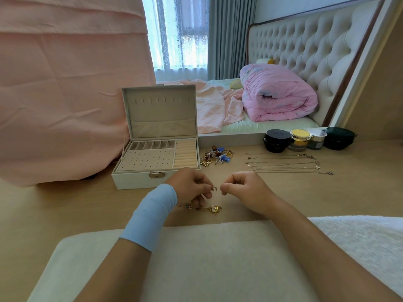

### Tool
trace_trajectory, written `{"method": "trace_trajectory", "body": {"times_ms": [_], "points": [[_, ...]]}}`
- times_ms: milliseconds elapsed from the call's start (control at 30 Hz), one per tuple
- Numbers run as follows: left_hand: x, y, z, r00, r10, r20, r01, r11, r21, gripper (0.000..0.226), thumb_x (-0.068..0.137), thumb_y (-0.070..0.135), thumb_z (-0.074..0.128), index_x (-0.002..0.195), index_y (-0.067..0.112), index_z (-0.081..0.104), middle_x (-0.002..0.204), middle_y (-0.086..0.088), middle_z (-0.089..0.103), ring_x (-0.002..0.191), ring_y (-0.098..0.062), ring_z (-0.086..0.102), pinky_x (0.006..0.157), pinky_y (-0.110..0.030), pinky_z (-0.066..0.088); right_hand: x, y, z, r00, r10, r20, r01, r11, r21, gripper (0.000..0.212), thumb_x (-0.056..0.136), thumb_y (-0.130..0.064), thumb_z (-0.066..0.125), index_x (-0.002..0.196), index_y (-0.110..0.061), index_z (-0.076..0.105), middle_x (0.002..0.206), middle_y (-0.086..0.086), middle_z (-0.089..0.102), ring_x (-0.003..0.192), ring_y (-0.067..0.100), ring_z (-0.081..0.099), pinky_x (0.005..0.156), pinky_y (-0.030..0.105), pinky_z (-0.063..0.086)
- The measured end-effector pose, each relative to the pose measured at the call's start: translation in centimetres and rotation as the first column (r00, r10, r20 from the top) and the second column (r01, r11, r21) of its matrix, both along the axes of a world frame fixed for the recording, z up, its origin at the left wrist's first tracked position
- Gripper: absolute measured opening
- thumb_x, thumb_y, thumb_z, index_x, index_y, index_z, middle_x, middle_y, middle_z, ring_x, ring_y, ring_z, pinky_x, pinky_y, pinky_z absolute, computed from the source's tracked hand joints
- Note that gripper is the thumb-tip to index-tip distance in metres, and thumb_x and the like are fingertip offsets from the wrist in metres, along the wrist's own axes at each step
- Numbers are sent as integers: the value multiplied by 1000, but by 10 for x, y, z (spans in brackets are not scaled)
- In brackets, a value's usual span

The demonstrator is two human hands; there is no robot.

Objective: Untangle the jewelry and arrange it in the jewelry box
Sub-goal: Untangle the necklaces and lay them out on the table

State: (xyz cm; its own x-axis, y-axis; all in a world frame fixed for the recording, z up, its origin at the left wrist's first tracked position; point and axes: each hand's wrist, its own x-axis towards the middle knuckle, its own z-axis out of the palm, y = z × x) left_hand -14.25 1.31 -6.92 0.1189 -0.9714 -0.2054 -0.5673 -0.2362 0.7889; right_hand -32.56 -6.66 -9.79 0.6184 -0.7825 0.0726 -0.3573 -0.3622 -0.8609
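My left hand (189,185), with a light blue wristband, pinches a small gold earring (213,188) just above the wooden tabletop. My right hand (242,188) is beside it with fingers curled and thumb against fingertips; whether it holds a piece I cannot tell. Below my hands lies a gold chain with a pendant (214,209) and small beads (187,206). The white jewelry box (139,179) stands open behind my left hand, its tray bare. A tangled pile of jewelry (217,156) sits right of the box. Several thin necklaces (287,163) lie stretched out further right.
Several cosmetic jars (305,139) stand at the back right against a mirror frame (231,138). A pink cloth (61,94) hangs at the left behind the box. A white fluffy cushion (207,258) covers the near edge under my forearms.
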Motion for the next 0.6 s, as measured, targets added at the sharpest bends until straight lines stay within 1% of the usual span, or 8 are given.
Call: {"method": "trace_trajectory", "body": {"times_ms": [33,100,200,267,333,400,467,600], "points": [[0,0,1,1000,4,-20,-4,1000,-3,13,97,13,56,95,15,68,80,1,76,74,-24,73,74,-40,61,0,0,0,1000,0,3,0,1000,4,12,91,-21,71,82,-15,77,65,-11,68,58,0,55,61,20,48],[-1,0,1,999,16,-45,-17,1000,-7,14,100,12,51,97,13,65,83,-1,76,74,-26,72,72,-40,59,1,2,0,1000,-3,17,2,1000,25,11,91,-21,71,85,-14,77,57,-12,64,51,0,53,56,17,46],[-4,-1,1,999,32,-9,-32,999,3,13,102,15,46,97,15,59,83,-1,76,71,-25,72,59,-32,55,3,3,0,999,-16,30,15,999,41,13,95,-24,66,91,-15,75,62,-5,65,53,6,54,61,21,50],[-5,-1,-1,1000,20,19,-21,1000,17,12,102,16,45,99,14,57,85,-1,76,71,-24,72,57,-31,56,4,4,0,996,-33,88,24,994,103,16,99,-21,59,95,-11,71,70,-3,67,50,8,50,52,20,46],[-5,-1,-2,999,33,-15,-33,999,19,13,102,17,44,97,13,57,87,-2,75,72,-29,72,61,-36,58,5,3,1,990,-40,133,20,989,145,17,102,-20,55,98,-10,67,72,0,66,47,5,46,47,17,40],[-5,-1,-2,997,68,-41,-68,998,9,15,101,17,43,92,14,56,86,-4,74,64,-31,68,56,-35,55,5,2,1,992,-41,119,26,993,119,17,103,-22,54,99,-11,66,66,-1,58,47,2,45,50,17,39],[-5,0,-2,996,89,-19,-89,996,-14,16,100,18,43,91,15,55,81,-3,71,53,-26,62,49,-30,50,5,1,0,994,-43,103,34,995,92,16,102,-24,56,99,-12,67,64,-2,54,50,4,45,54,22,40],[-6,0,-1,992,126,-3,-126,987,-96,18,103,21,41,93,16,55,62,1,62,42,-19,54,40,-23,43,2,-2,-1,1000,-6,15,5,999,52,11,99,-25,61,95,-19,68,69,2,59,59,12,50,62,31,45]]}}
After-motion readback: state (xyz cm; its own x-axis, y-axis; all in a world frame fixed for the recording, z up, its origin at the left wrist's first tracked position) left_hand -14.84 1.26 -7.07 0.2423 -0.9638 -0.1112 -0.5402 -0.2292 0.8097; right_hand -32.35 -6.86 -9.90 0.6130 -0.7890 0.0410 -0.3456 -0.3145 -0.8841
